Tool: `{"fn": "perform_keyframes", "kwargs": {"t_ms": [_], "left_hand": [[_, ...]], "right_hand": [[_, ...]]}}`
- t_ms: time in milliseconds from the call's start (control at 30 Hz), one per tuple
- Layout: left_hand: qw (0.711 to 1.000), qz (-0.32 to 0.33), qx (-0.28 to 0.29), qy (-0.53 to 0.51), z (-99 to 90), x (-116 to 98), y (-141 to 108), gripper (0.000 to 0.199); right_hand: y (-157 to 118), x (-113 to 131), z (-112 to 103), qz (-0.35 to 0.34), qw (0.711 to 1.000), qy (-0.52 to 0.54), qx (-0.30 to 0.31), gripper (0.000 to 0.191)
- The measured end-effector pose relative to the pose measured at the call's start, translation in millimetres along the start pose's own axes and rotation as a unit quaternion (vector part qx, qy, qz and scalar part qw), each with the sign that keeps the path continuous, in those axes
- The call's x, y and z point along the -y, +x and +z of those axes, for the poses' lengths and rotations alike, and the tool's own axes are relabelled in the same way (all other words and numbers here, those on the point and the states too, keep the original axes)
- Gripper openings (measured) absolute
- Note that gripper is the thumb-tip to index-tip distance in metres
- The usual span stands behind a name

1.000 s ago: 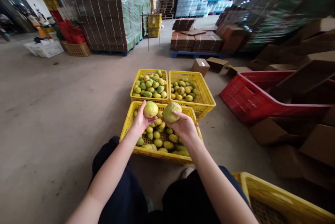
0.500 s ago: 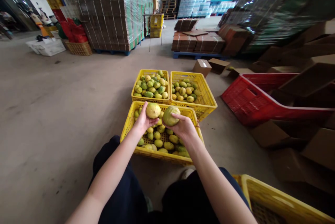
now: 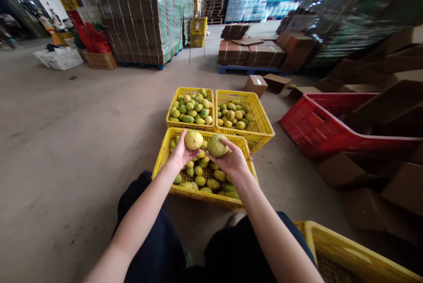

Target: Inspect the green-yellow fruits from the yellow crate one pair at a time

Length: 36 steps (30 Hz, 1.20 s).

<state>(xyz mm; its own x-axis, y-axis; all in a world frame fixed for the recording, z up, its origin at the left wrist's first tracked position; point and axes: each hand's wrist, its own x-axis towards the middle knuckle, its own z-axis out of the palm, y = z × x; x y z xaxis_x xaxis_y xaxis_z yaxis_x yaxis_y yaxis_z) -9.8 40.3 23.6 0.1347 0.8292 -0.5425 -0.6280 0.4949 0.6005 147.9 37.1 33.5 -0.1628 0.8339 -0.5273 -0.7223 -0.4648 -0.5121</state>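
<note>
My left hand is closed around a pale yellow melon, its thumb up along the near side and the fingers underneath. Beside it, my right hand grips a greener melon with the thumb on top. The two fruits are held a little apart above the front yellow crate. Inside that crate lie several smaller yellow-green melons, partly hidden by my hands.
Behind stand two more yellow crates of melons, the left one fuller than the right one. Another yellow crate is at lower right. A red crate and cardboard boxes crowd the right side. Wrapped pallet stacks rise behind.
The greener melon has turned slightly in my right hand, whose thumb has shifted up and back along it. My left hand and its melon look nearly unchanged.
</note>
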Motion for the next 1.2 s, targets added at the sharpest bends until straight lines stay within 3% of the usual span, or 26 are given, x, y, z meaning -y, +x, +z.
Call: {"fn": "perform_keyframes", "kwargs": {"t_ms": [233,400,500,767,967,1100,1200], "left_hand": [[0.999,-0.024,0.018,-0.030,-0.6,1,0,0.056],[0.991,0.074,0.059,-0.096,5.2,-2,-10,0.028],[0.984,0.121,0.086,-0.098,7.0,-4,-15,0.026],[0.989,0.078,0.047,-0.119,6.2,2,-13,0.018],[0.985,0.149,0.062,-0.055,3.5,2,-11,0.023],[0.974,0.201,0.101,-0.001,2.4,0,-15,0.027],[0.973,0.198,0.120,0.009,3.8,-2,-19,0.029]], "right_hand": [[4,0,-5,0.019,0.998,-0.037,0.043,0.022],[-2,2,-4,0.014,0.996,-0.049,0.071,0.019],[-4,2,-2,-0.014,0.994,-0.055,0.092,0.020],[-9,-3,4,-0.055,0.994,-0.055,0.082,0.017],[-5,-8,2,-0.066,0.992,-0.064,0.082,0.016],[-8,-7,0,-0.070,0.987,-0.082,0.120,0.015],[-13,-5,0,-0.032,0.983,-0.085,0.160,0.020]]}}
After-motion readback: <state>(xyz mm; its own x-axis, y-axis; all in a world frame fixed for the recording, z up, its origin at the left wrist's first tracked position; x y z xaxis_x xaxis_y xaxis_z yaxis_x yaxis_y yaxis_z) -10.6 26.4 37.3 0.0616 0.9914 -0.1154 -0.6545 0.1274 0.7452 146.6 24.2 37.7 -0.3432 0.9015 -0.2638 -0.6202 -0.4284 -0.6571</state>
